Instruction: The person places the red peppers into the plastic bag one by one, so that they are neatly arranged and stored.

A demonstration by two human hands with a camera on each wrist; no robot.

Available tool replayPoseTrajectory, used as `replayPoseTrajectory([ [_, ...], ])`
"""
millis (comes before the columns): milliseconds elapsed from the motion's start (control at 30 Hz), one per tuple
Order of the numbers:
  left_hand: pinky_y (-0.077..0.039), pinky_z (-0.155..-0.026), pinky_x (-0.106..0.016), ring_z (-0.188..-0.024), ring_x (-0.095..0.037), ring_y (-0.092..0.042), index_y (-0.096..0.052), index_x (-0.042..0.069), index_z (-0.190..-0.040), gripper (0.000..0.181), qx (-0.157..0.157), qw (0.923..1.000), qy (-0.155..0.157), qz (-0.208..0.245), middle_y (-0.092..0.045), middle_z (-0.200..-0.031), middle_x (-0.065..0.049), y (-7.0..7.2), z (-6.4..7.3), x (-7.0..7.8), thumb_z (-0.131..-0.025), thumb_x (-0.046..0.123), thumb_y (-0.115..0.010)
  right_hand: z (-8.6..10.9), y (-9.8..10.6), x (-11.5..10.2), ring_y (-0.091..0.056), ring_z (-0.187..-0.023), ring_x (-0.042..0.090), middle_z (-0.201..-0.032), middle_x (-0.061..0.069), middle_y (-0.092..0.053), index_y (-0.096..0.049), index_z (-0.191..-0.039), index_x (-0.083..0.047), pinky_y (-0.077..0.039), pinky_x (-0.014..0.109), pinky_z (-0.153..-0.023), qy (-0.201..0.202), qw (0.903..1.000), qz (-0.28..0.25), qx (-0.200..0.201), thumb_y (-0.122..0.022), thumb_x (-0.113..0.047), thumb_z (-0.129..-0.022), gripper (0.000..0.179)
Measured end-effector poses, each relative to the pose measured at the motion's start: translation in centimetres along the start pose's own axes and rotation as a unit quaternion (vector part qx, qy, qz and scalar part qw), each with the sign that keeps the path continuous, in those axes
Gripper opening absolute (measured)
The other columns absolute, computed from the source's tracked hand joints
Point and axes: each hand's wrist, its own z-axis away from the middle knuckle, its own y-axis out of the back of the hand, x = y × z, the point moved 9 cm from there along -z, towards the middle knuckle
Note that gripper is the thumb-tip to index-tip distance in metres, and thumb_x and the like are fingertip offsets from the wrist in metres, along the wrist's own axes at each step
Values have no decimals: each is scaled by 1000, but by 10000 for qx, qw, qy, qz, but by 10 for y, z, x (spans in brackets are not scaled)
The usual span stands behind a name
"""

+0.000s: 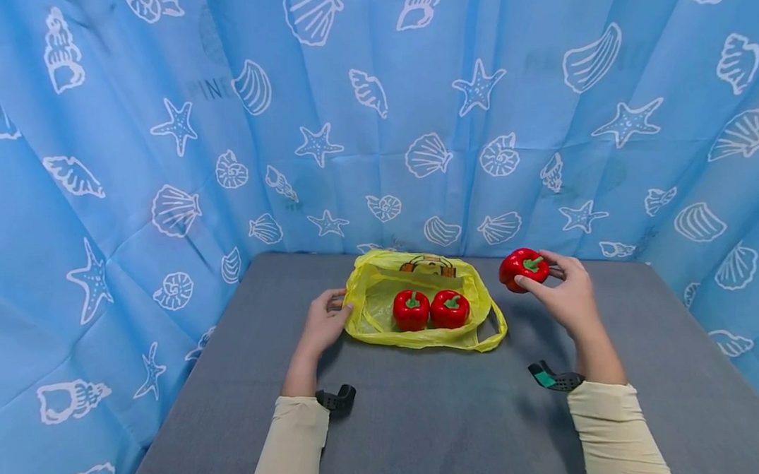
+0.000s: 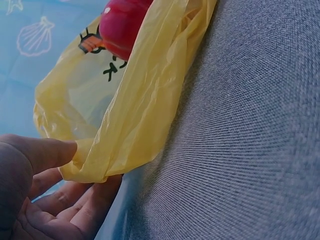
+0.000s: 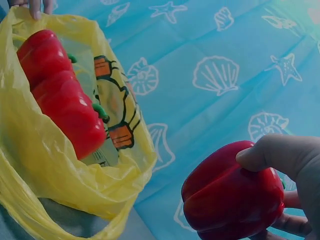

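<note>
A yellow plastic bag (image 1: 377,336) lies on the table with its mouth spread open. Inside it sit two red bell peppers (image 1: 411,311) with green stems, side by side. My left hand (image 1: 325,324) pinches the bag's left rim between thumb and fingers, as the left wrist view also shows (image 2: 65,200). To the right of the bag, above the table, my right hand (image 1: 569,292) grips a third red bell pepper (image 1: 522,269). In the right wrist view the thumb lies across this pepper (image 3: 230,192), with fingers curled beneath it.
The table (image 1: 425,419) has a grey cloth surface. Behind and beside it hangs a blue curtain (image 1: 352,181) with white shell and starfish prints. A loop handle (image 1: 499,327) of the bag lies at its right side.
</note>
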Motion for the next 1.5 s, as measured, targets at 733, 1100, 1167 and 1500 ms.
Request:
replayPoseTrajectory([
  [733,-62,-92,-46,-116,-34,-72,-61,12,-146,42,4,10000,-28,86,-68,-134,-15,0,-2,2,-106,24,-67,6,-45,-49,-54,-133,50,-144,26,-51,-48,-158,-5,-58,66,-96,811,9947,-276,-566,-83,-25,-94,76],
  [1100,-63,-91,-45,-115,-33,-72,-62,12,-145,40,46,9999,-85,66,-68,-134,-16,4,-1,7,-107,24,-67,5,-92,-88,-53,-134,45,-142,23,-50,-54,-153,-6,-54,64,-105,1192,9863,-393,-1073,-84,-24,-91,71],
  [1167,-63,-91,-45,-115,-32,-72,-62,13,-144,40,58,9999,-73,78,-68,-134,-15,5,-1,6,-107,24,-67,6,-103,-95,-53,-134,43,-142,21,-50,-57,-151,-7,-52,64,-107,1205,9844,-439,-1204,-83,-25,-91,68],
  [1500,-63,-90,-45,-116,-34,-72,-62,11,-145,40,109,9999,-95,52,-68,-133,-16,7,2,4,-107,22,-67,22,-155,-128,-59,-129,35,-143,13,-57,-59,-148,-12,-62,53,-97,1472,9695,-586,-1868,-85,-23,-88,66],
])
